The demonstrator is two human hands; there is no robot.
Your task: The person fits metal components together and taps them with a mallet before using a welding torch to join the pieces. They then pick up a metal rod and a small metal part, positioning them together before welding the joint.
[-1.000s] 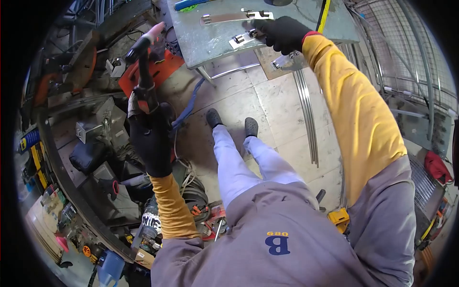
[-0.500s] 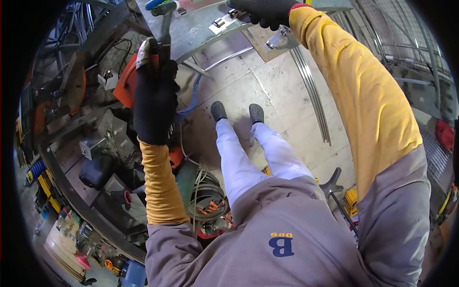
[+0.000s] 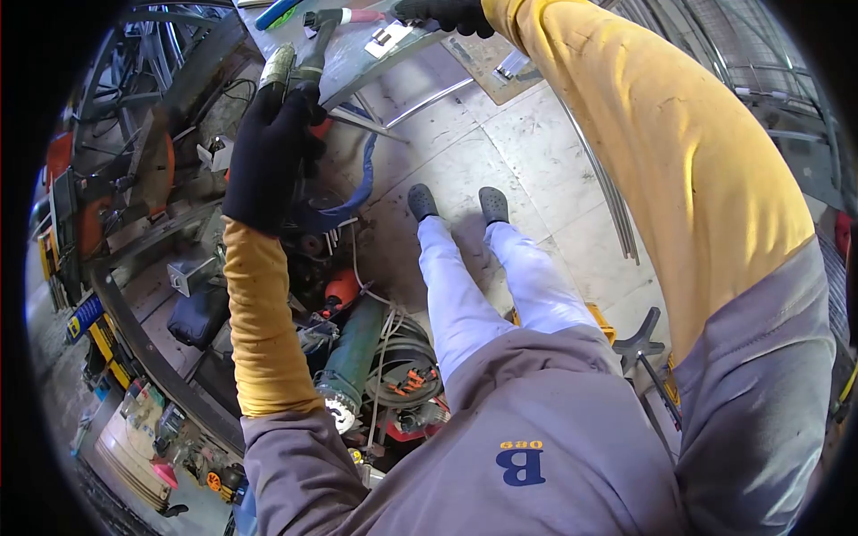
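Hammer (image 3: 315, 40) sits at the upper left of the frame, its head over the edge of the grey worktop (image 3: 357, 62); the gloved left hand (image 3: 268, 152) is closed round its handle. At the top edge, the gloved right hand (image 3: 444, 13) presses on a metal bracket (image 3: 390, 37), its grip partly out of frame.

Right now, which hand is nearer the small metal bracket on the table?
Right. The right hand rests just beside the metal bracket on the table; the left hand grips a hammer farther away.
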